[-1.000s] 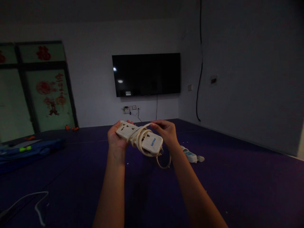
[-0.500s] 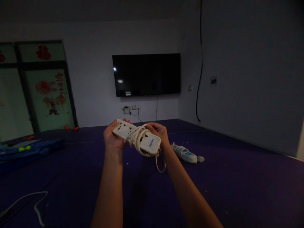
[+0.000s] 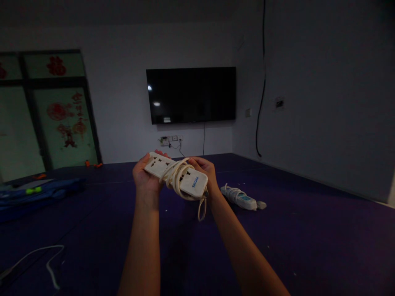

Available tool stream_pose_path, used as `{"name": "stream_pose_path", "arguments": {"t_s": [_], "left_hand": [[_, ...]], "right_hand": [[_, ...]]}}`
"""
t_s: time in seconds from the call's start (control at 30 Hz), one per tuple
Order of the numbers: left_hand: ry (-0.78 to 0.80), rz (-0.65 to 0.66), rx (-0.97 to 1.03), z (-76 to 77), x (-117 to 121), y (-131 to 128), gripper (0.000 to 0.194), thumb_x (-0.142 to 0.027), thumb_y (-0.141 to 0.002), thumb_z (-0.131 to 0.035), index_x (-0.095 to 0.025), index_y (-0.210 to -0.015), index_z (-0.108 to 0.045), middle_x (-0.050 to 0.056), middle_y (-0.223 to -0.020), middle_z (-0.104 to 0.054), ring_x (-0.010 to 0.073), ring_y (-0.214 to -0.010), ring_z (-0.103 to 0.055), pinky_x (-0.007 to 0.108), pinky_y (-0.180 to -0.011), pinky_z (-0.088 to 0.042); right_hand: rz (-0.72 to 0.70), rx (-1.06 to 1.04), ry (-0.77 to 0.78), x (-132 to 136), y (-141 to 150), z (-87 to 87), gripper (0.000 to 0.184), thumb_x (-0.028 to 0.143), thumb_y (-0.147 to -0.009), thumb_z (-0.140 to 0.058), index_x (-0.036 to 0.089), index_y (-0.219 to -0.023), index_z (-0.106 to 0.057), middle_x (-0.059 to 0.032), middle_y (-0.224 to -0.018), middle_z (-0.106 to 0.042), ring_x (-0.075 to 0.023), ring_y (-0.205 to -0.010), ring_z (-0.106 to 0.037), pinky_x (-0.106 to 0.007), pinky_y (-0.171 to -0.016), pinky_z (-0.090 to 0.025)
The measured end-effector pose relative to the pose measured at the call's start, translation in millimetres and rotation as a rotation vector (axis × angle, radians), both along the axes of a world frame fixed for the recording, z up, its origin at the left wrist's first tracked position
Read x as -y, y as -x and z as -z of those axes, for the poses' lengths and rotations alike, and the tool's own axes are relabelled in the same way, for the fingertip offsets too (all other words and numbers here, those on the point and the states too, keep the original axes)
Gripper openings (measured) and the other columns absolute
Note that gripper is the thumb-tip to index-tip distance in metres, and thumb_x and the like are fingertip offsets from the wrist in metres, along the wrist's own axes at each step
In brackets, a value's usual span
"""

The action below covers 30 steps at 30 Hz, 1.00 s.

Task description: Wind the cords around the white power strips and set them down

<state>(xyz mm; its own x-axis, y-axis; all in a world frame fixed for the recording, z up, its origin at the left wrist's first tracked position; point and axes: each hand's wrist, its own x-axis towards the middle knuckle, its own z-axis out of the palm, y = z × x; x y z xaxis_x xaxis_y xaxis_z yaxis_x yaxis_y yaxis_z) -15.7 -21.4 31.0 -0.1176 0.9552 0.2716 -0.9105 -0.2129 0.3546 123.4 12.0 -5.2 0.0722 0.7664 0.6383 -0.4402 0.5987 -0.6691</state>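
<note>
A white power strip (image 3: 197, 185) marked PHILIPS is held up in front of me, tilted down to the right. Its own white cord (image 3: 176, 177) is wound several times around its middle, and a small loop dangles below the right end. My left hand (image 3: 146, 176) is closed around the strip's left end, thumb on top and fingertips behind it. At the far edge, my right hand (image 3: 207, 172) grips the strip by the wound cord near the PHILIPS end; some of its fingers are hidden behind.
Another power strip (image 3: 242, 199) wrapped in its cord lies on the purple floor (image 3: 296, 238) to the right. A loose white cable (image 3: 40, 249) is at lower left, blue fabric (image 3: 58, 189) farther back. The television (image 3: 191, 95) hangs on the far wall.
The power strip and both hands have shifted slightly left and up in view. The dangling cord loop has swung left and looks narrower. Both hands keep their hold.
</note>
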Motion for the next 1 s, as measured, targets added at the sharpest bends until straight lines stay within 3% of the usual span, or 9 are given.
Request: {"name": "stream_pose_path", "arguments": {"t_s": [0.8,1.0], "left_hand": [[-0.014,-0.036,-0.027,4.8,-3.2,8.0,0.023,-0.022,-0.065,-0.052,-0.010,-0.083,-0.058,0.008,-0.070,-0.060,0.0202,-0.071,-0.061,0.038,-0.076,-0.048],[0.030,-0.096,0.028,4.7,-4.6,0.0,0.029,-0.019,-0.058,-0.048,-0.013,-0.086,-0.055,0.007,-0.072,-0.059,0.0205,-0.073,-0.060,0.037,-0.073,-0.050]], "right_hand": [[0.000,0.073,-0.006,-0.7,2.9,2.0,0.029,0.044,-0.060,-0.072,0.017,-0.071,-0.070,-0.0012,-0.065,-0.067,-0.0131,-0.055,-0.056,-0.025,-0.052,-0.044],[0.154,0.171,-0.152,-9.6,-1.6,11.1,0.031,0.047,-0.070,-0.061,0.018,-0.078,-0.069,-0.0037,-0.074,-0.069,-0.0178,-0.069,-0.060,-0.029,-0.063,-0.048]]}}
